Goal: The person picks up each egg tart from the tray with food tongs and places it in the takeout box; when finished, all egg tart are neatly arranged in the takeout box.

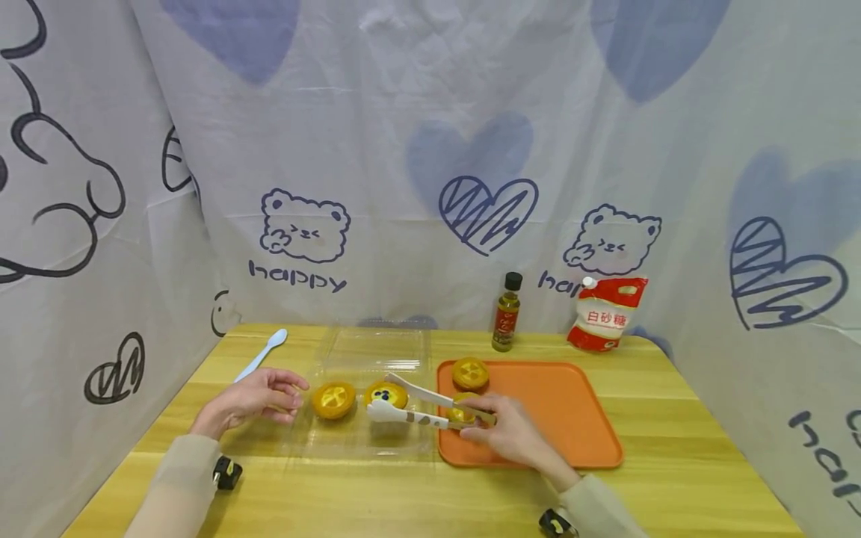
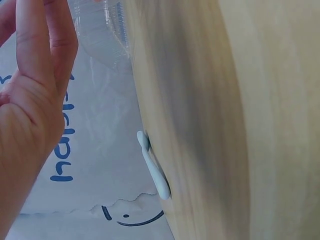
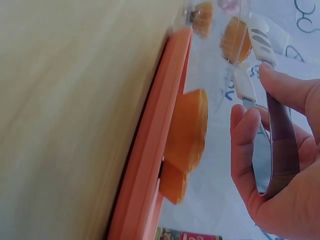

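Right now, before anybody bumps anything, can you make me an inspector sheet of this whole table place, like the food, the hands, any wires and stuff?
Surface: yellow wood-grain table, with an orange tray on it.
Job's things: a clear plastic container, opened out; a plain tart and a dark-topped tart there; two more tarts on the tray; tongs with white tips either side of the dark-topped tart, though whether they pinch it isn't clear.
Clutter: light-blue spoon, bottle, red-and-white bag.
Hands: right hand holds the tongs; left hand holds nothing, near the container.
Cables: nothing seen.
Surroundings: pale cloth printed with hearts, bears and "happy".
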{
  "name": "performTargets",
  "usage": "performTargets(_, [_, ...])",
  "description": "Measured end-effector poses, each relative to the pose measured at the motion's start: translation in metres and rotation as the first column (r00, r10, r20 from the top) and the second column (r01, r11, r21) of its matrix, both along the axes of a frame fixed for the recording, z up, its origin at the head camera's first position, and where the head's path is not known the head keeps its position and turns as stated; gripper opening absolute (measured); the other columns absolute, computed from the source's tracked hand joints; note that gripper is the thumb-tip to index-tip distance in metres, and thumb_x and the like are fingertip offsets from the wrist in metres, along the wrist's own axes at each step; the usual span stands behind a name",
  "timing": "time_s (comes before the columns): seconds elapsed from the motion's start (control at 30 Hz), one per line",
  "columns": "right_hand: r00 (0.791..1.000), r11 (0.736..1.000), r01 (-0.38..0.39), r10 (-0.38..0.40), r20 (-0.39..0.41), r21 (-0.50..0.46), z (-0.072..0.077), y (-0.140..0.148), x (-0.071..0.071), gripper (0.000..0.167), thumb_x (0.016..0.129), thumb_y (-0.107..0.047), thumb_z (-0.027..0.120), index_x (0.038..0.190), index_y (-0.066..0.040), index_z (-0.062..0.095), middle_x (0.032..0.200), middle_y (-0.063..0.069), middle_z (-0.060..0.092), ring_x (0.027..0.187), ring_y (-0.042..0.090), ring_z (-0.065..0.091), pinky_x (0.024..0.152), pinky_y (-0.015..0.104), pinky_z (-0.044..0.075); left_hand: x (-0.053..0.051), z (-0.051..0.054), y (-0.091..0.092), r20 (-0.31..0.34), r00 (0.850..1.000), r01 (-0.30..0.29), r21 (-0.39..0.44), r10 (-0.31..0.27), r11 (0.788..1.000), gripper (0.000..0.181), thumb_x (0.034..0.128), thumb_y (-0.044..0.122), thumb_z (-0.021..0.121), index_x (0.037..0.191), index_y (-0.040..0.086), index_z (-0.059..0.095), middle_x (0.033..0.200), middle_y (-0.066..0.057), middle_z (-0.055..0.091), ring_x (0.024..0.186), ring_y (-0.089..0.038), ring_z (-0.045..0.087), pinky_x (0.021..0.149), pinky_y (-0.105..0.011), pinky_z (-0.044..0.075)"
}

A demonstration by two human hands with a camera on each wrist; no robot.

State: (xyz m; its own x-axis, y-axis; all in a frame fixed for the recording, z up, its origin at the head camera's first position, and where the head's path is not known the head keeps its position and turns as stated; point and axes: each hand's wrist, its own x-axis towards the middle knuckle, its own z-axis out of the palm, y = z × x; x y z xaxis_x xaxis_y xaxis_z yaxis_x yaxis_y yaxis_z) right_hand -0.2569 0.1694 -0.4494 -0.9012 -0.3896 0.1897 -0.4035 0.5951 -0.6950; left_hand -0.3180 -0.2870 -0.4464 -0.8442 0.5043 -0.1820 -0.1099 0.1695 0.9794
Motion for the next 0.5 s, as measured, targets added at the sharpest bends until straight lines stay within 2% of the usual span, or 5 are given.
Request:
performTargets(0.23, [0.999,0.998,-0.051,0.051,0.003,0.041,0.007,-0.014,-0.001,0.036,0.085,-0.02,0.077,0.121,-0.016,0.07,0.078,-0.005,0.063,0.071,0.01,0.052,0.063,0.022,0.041,-0.001,0.001,0.001,0.005,1.0,-0.007,-0.003,0.007,1.0,0.047,0.0902,0.0,0.065,0.127,-0.018,0.043,0.091,-0.008,0.066,0.079,-0.019,0.068,0.074,-0.034,0.063])
performTargets(0.33, [0.998,0.994,-0.057,0.059,-0.029,0.092,0.011,-0.02,-0.002,0.037,0.085,-0.021,0.077,0.121,-0.017,0.07,0.091,-0.003,0.07,0.072,0.008,0.054,0.067,0.023,0.044,-0.001,0.001,0.001,0.004,1.0,-0.007,-0.007,0.007,1.0,0.047,0.0906,0.0,0.065,0.128,-0.018,0.043,0.091,-0.008,0.066,0.079,-0.019,0.068,0.074,-0.035,0.063])
performTargets(0.43, [0.996,0.988,-0.065,0.072,-0.044,0.137,0.016,-0.025,-0.003,0.037,0.086,-0.024,0.076,0.122,-0.018,0.07,0.094,-0.001,0.071,0.073,0.011,0.055,0.066,0.026,0.046,-0.001,0.0,0.001,0.003,1.0,-0.006,-0.012,0.006,1.0,0.047,0.0907,0.0,0.065,0.128,-0.018,0.043,0.091,-0.009,0.066,0.079,-0.019,0.068,0.074,-0.035,0.063])
performTargets(0.5, [0.996,0.985,-0.069,0.077,-0.046,0.159,0.018,-0.027,-0.004,0.037,0.086,-0.026,0.075,0.122,-0.019,0.07,0.101,-0.002,0.072,0.08,0.013,0.06,0.071,0.029,0.051,-0.001,0.0,0.001,0.001,1.0,-0.005,-0.014,0.005,1.0,0.047,0.0907,0.0,0.065,0.128,-0.019,0.043,0.091,-0.009,0.066,0.079,-0.02,0.068,0.074,-0.035,0.063])
